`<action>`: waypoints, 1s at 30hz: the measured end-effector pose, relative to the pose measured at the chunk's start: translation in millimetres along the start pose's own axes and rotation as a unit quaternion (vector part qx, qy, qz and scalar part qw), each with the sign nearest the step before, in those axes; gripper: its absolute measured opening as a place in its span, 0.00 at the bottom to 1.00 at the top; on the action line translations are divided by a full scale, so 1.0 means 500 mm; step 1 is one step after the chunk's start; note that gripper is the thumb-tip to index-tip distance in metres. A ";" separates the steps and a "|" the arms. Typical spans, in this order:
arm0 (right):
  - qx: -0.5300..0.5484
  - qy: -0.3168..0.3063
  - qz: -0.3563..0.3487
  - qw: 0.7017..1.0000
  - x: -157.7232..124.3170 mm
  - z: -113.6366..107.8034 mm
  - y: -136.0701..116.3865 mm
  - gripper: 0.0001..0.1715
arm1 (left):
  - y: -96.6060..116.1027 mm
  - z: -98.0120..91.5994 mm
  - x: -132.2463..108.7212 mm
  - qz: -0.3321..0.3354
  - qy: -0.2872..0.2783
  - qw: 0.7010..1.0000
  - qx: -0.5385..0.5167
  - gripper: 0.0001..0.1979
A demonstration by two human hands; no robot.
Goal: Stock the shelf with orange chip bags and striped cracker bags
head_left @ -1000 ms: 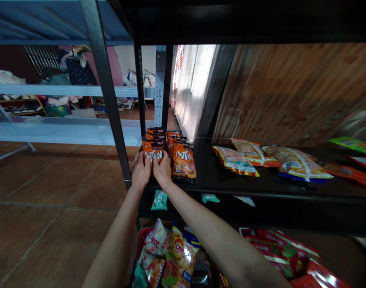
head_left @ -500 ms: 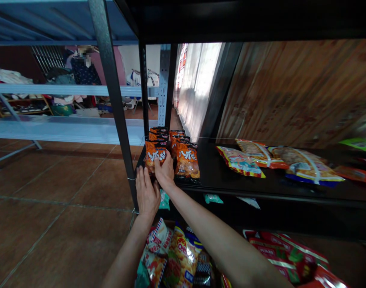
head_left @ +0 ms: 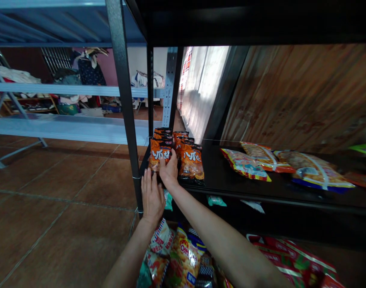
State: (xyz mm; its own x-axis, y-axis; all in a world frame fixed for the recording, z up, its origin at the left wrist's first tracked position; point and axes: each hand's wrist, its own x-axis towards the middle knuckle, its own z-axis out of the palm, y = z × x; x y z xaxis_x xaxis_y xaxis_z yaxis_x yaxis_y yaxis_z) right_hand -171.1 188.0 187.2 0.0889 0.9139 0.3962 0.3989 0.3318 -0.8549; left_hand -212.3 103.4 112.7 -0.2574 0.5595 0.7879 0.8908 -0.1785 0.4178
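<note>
Two rows of orange-and-black snack bags stand upright at the left end of the black shelf. My right hand [head_left: 169, 172] is closed on the right side of the front-left snack bag [head_left: 157, 155], thumb over its face; the other fingers are partly hidden. Below it, my left hand [head_left: 153, 198] lies with fingers stretched out against the bag's lower front and the shelf edge. Just right of my right hand stands the front snack bag of the second row [head_left: 191, 162], with others behind it.
A black post [head_left: 125, 92] rises left of my hands. Several snack packs [head_left: 245, 164] lie flat farther right on the shelf [head_left: 211, 168]. Below are more bags, including a yellow bag [head_left: 185, 256] and red packs [head_left: 293, 260]. A pale blue rack [head_left: 69, 130] stands at left.
The view has shifted slightly, so the shelf and bags appear a little farther right. Both hands stay at the front-left snack bag, with hardly any change in their hold.
</note>
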 end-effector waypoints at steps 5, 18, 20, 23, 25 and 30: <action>-0.006 0.009 0.012 1.000 0.010 0.007 0.004 0.37 | -0.002 0.003 0.049 -0.069 0.009 0.997 -0.037 0.25; 0.001 -0.052 0.044 0.998 0.012 -0.002 0.020 0.34 | -0.029 0.038 0.239 -0.254 -0.126 0.959 -0.005 0.24; 0.002 -0.068 0.053 0.996 0.013 -0.004 0.016 0.34 | -0.034 0.031 0.261 -0.262 -0.174 0.949 -0.004 0.25; -0.006 -0.085 0.072 0.994 0.013 -0.010 0.009 0.34 | -0.041 0.027 0.272 -0.306 -0.222 0.926 -0.013 0.29; -0.013 -0.094 0.076 0.993 0.011 -0.014 0.005 0.33 | -0.041 0.027 0.267 -0.309 -0.228 0.923 0.001 0.31; -0.035 -0.097 0.064 0.993 0.002 -0.022 0.002 0.32 | -0.027 0.021 0.246 -0.259 -0.239 0.934 0.064 0.31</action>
State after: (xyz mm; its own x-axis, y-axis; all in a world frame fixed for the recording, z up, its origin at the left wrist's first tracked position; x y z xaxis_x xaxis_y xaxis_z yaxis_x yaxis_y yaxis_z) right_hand -160.8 186.5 190.3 -0.0313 0.9776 0.2081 0.4583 0.1990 -0.8662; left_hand -252.0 183.0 199.6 -0.4965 0.8467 0.1913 0.7386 0.2963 0.6055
